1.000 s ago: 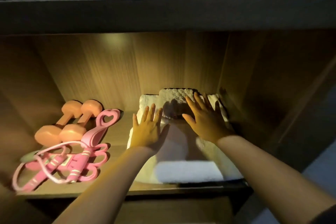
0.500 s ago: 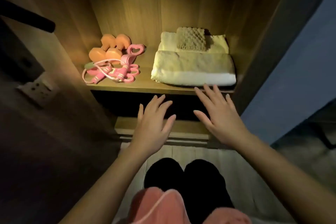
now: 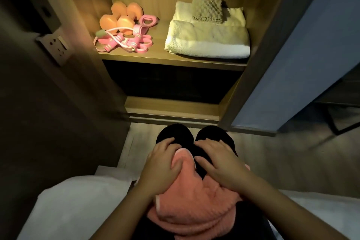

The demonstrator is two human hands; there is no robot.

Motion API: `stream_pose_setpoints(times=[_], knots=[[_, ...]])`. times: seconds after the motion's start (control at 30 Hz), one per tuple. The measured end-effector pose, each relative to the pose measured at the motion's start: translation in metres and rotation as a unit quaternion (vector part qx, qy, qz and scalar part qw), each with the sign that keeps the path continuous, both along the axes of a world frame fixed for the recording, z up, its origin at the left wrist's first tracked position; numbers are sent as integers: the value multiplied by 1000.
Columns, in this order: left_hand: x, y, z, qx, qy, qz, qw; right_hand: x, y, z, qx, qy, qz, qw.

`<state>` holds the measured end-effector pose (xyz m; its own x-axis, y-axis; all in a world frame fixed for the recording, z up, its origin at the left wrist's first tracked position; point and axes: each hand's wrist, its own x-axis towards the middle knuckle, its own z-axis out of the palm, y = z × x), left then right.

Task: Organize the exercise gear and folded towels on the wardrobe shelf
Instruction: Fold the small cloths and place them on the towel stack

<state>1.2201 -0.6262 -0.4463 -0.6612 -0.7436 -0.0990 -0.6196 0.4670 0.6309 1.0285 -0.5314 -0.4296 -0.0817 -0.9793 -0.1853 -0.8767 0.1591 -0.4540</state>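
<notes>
On the lit wardrobe shelf point(image 3: 171, 61), two orange dumbbells point(image 3: 120, 18) sit at the back left, with a pink jump rope and resistance bands point(image 3: 124, 42) tangled in front of them. At the right lies a folded white towel point(image 3: 208, 43), a cream towel point(image 3: 234, 16) behind it, and a knitted washcloth point(image 3: 207, 9) on top. A pink towel point(image 3: 191, 202) lies on my lap over my black-clad knees. My left hand point(image 3: 161, 167) rests on its left side, and my right hand point(image 3: 220, 165) lies over its right side and my knee. Both hands have relaxed fingers.
A dark compartment point(image 3: 171, 84) opens below the shelf. The blue wardrobe door point(image 3: 292, 60) stands open at the right. A wall socket point(image 3: 55, 45) is on the left wall. White bedding point(image 3: 78, 202) lies beside my legs.
Both hands left the towel stack on the shelf, drew back out of the wardrobe and came down onto the pink towel on my lap. The view pulled back and tilted down.
</notes>
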Motion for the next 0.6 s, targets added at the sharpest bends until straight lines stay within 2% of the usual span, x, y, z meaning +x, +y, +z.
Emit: stream_pose_setpoints(times=[0.13, 0.3, 0.43, 0.6], knots=[[-7, 3, -5, -16, 53, 13, 998, 12, -7, -13, -8, 18, 8, 1000], [-2, 8, -7, -30, 171, 55, 983, 12, -17, -14, -16, 5, -13, 1000], [2, 9, -8, -59, 186, 104, 975, 9, -16, -17, -52, -57, -32, 996], [2, 10, -6, -24, 204, 74, 976, 7, -19, -14, -12, -127, 31, 991]])
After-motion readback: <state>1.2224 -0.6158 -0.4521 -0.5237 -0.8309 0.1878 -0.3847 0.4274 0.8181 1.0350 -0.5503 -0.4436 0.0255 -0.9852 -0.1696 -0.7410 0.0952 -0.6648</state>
